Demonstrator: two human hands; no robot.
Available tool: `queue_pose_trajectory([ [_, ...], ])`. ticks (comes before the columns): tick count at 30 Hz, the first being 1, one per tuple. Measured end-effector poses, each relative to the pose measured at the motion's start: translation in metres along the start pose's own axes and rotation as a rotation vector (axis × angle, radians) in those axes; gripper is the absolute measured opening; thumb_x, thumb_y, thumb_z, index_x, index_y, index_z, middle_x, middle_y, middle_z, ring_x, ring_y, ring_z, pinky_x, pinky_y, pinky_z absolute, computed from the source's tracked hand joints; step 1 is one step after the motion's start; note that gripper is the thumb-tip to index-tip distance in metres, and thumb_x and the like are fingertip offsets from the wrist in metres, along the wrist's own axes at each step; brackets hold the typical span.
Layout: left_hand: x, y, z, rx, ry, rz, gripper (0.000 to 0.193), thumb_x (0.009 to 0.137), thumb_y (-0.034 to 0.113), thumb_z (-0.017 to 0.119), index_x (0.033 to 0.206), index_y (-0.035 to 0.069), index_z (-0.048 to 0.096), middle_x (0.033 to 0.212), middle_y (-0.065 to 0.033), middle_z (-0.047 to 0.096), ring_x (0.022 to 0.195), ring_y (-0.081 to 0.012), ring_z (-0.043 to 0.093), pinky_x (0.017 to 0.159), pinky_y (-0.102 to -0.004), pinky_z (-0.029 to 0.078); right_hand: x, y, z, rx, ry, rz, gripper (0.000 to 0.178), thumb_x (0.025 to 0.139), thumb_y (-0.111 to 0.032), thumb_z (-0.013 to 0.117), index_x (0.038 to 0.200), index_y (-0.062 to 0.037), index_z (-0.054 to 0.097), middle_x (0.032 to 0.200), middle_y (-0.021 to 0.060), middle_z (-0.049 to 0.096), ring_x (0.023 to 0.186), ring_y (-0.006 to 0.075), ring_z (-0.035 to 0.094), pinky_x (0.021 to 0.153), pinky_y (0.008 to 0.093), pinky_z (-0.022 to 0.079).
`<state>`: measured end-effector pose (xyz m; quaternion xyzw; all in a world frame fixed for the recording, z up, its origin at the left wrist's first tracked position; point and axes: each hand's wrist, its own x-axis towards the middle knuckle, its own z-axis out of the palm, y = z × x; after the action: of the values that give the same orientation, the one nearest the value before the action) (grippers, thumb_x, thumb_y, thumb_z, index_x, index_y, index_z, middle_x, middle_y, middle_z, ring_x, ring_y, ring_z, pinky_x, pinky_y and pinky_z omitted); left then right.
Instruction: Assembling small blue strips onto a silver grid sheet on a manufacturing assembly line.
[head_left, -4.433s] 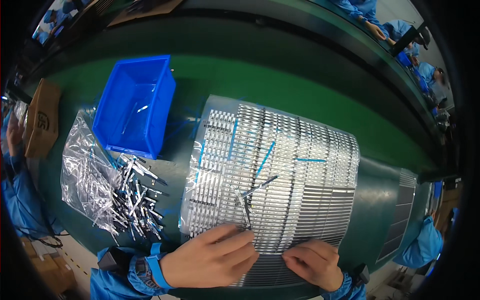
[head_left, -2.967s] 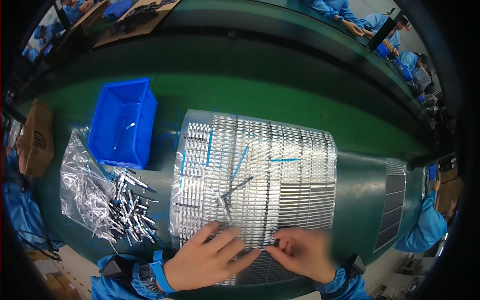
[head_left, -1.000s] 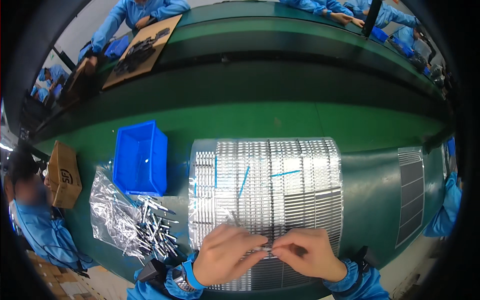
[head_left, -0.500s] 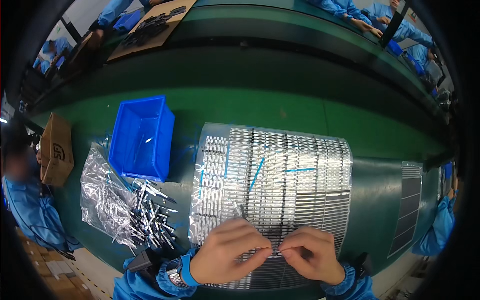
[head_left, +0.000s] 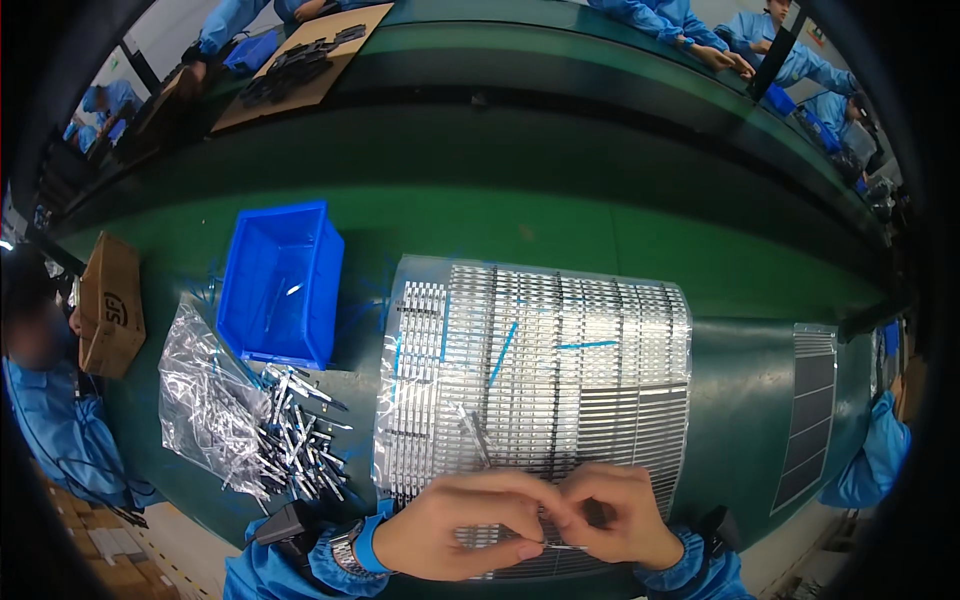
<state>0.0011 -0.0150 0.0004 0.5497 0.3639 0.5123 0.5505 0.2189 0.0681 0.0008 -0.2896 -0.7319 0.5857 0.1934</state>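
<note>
Both hands meet over the near part of a broad sheet (head_left: 640, 320) covered with rows of small silvery strips. My left hand (head_left: 465, 525) has its thumb and fingertips pinched near the tip of my right hand. Thumb and forefinger of my right hand (head_left: 620, 515) are closed as well. Between the fingertips shows a thin silvery strip (head_left: 568, 547), mostly hidden by them. A slim, loose metallic piece (head_left: 472, 432) lies on the sheet just beyond my left hand. Two blue film strips (head_left: 504, 355) rest across the rows.
Left of the sheet stands a blue bin (head_left: 275, 345). Nearer me are a heap of loose strips (head_left: 300, 440) and a clear plastic bag (head_left: 205, 405). A dark-panelled sheet (head_left: 808, 425) lies at right. Co-workers in blue sit around; one is beside a cardboard box (head_left: 108, 305).
My fingertips have moved slightly nearer to me, and the right fingers now overlap the left ones. The view has shifted a little.
</note>
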Motion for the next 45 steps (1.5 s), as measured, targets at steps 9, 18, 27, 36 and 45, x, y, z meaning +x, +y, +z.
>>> queue_pose_trajectory([
  [9,-0.004,-0.001,-0.011,0.091,0.059,-0.152,0.004,0.088,-0.002,0.067,0.091,0.001,0.065,0.088,-0.0093,0.07,0.081,-0.0224,0.07,0.073,-0.0329,0.053,-0.002,-0.009,0.006,-0.157,0.215,-0.109,0.016,0.084,-0.009,0.08,0.098,-0.0025,0.075,0.086,0.0105,0.072,0.07,0.0181,0.069,0.062,0.0287,0.055],
  [18,-0.002,0.003,-0.013,0.071,0.005,-0.174,0.004,0.088,0.0,0.069,0.092,-0.001,0.067,0.082,-0.0091,0.069,0.075,-0.0205,0.068,0.067,-0.0316,0.052,0.001,-0.011,0.007,-0.402,0.264,-0.368,0.017,0.071,-0.003,0.086,0.086,-0.0062,0.078,0.084,0.0063,0.074,0.071,0.0205,0.07,0.063,0.0313,0.057],
  [27,-0.056,0.1,-0.046,0.779,1.073,0.781,0.031,0.095,0.019,0.064,0.069,0.003,0.06,0.078,-0.014,0.066,0.075,-0.0238,0.064,0.076,-0.0354,0.052,0.004,-0.006,0.004,-0.26,0.473,-0.331,0.011,0.073,-0.001,0.084,0.081,-0.0043,0.078,0.077,0.0077,0.074,0.067,0.0195,0.069,0.06,0.0288,0.054],
  [36,-0.013,0.076,-0.065,1.598,0.9,0.149,0.018,0.091,0.015,0.065,0.083,0.004,0.076,0.122,-0.0157,0.072,0.132,-0.044,0.054,0.106,-0.049,0.044,-0.008,0.003,0.002,-0.287,0.535,-0.288,0.01,0.072,-0.003,0.082,0.08,-0.0007,0.076,0.072,0.0096,0.072,0.063,0.0183,0.068,0.058,0.0285,0.053],
  [45,-0.023,0.014,-0.038,0.986,-0.096,0.295,0.014,0.082,0.017,0.079,0.086,0.005,0.074,0.104,-0.007,0.075,0.113,-0.0291,0.07,0.09,-0.0428,0.058,-0.033,0.007,0.005,-0.47,0.255,-0.162,0.014,0.071,-0.005,0.086,0.082,-0.0072,0.078,0.074,0.0045,0.073,0.063,0.0181,0.067,0.058,0.0292,0.053],
])
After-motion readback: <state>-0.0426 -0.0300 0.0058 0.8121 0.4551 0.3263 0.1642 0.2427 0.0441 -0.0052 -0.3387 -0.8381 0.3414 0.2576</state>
